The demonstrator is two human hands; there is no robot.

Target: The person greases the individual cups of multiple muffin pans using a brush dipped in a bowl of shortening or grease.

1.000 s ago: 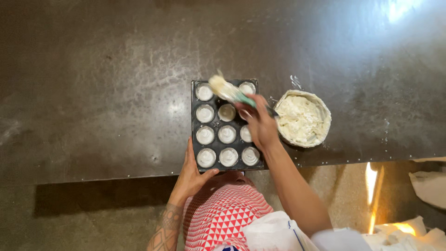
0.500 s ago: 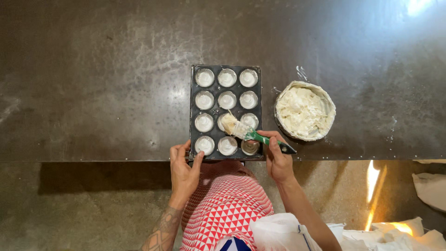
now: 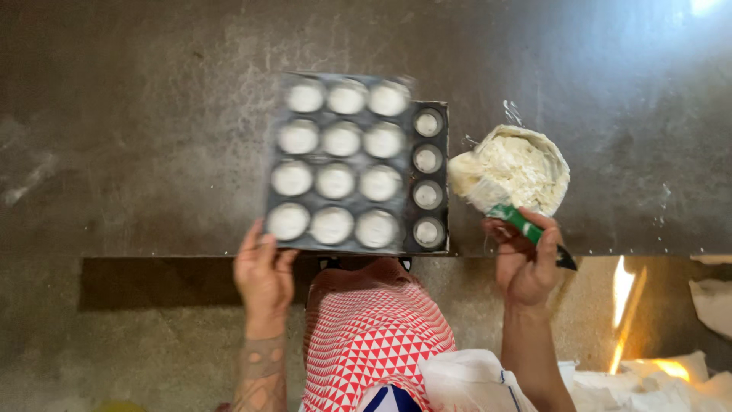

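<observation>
Dark counter (image 3: 152, 152): left hand (image 3: 263, 278) grips muffin tray (image 3: 343, 164) (lifted, blurred).

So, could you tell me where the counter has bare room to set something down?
The dark counter is bare left of the muffin tray and across the far strip beyond it. Right of the batter bowl is open too. It is crowded between tray and bowl, and at the near edge where the left hand and right hand work.
</observation>
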